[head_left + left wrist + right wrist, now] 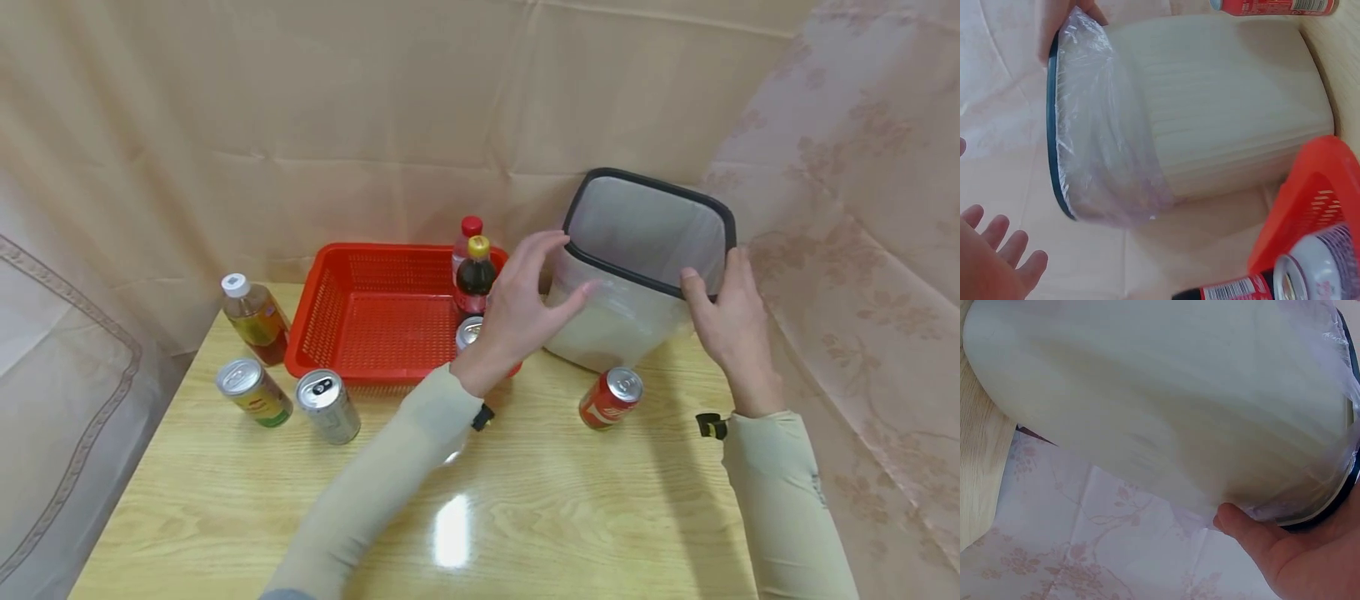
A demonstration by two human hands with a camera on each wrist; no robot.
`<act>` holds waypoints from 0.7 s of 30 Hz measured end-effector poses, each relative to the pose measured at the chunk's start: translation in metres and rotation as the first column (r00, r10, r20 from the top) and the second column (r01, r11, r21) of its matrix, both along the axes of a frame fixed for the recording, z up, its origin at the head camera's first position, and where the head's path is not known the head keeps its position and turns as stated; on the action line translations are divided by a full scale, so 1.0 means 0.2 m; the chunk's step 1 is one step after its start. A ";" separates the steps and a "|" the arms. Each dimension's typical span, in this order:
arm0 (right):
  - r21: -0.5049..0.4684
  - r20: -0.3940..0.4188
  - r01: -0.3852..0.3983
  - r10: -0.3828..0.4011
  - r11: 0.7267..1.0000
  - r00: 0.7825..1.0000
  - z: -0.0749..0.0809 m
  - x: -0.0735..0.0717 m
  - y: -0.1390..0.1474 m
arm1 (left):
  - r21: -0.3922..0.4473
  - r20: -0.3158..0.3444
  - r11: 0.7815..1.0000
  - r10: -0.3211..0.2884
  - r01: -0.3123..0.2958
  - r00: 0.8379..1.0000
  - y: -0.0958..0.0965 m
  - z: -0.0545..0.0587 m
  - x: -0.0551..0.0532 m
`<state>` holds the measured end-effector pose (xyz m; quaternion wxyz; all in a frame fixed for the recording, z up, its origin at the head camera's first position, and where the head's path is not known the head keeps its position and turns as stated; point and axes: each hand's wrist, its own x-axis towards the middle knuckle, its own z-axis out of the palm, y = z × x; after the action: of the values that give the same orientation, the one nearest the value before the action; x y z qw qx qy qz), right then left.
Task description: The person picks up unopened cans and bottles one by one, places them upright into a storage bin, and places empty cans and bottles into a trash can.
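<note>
A pale waste bin [611, 312] with a dark rim stands at the table's back right, tilted in the head view. A thin clear plastic bag [1107, 137] lines it and folds down over the outside. At the front right corner my right hand [731, 321] grips the rim, thumb on the outer wall in the right wrist view. My left hand [521, 300] is spread beside the rim's left side, fingers parted and apart from the bin in the left wrist view. A red soda can [609, 398] stands upright in front of the bin.
A red plastic basket [337, 371] holds a red-capped bottle [472, 227], a yellow-capped dark bottle [477, 275] and a can [468, 332]. Left of it are a white-capped tea bottle [258, 321], a yellow can [255, 393] and a silver can [328, 408]. Cloth hangs behind.
</note>
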<state>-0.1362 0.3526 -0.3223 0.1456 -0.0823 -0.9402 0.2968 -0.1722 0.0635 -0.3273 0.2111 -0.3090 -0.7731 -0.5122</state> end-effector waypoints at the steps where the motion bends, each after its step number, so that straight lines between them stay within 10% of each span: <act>1: 0.000 0.003 0.004 -0.004 1.000 1.000 0.00 0.00 0.00 | 0.002 0.010 1.000 0.001 -0.001 1.000 -0.02 0.00 0.01; 12: 0.087 0.037 0.080 -0.083 0.993 0.996 0.00 0.01 -0.02 | 0.034 0.109 0.999 0.020 -0.023 0.994 -0.25 -0.13 0.10; 21: -0.024 -0.168 0.043 -0.046 0.999 0.985 -0.02 0.03 -0.02 | 0.048 0.140 0.997 0.061 -0.068 0.988 -0.40 -0.23 0.16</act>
<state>-0.1312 0.3495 -0.3263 0.2302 -0.0796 -0.9194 0.3088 -0.1394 -0.0160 -0.3729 0.1815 -0.2419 -0.7816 -0.5456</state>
